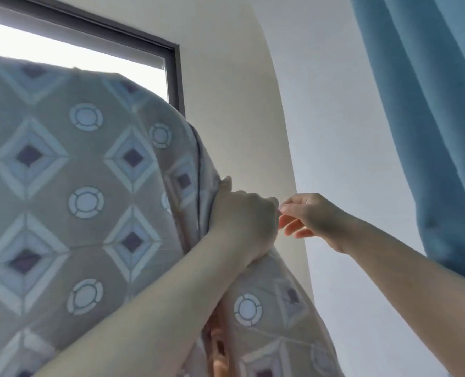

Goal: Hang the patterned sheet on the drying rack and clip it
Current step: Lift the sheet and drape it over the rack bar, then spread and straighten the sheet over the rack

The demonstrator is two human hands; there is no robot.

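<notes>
L hand clamped on bunched edge of patterned sheet draped overhead, R hand loose-fingered, apparently empty, just beside; if my grip slackens, sheet prob slides off.

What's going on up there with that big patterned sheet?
A person is hanging a patterned sheet up high in front of a window. Their left hand has a grip on the sheet's bunched side edge. The right hand reaches in beside it, fingertips close to the left knuckles. The sheet's top is draped over something hidden by the cloth. No clip shows. A blue curtain hangs on the right.
</notes>
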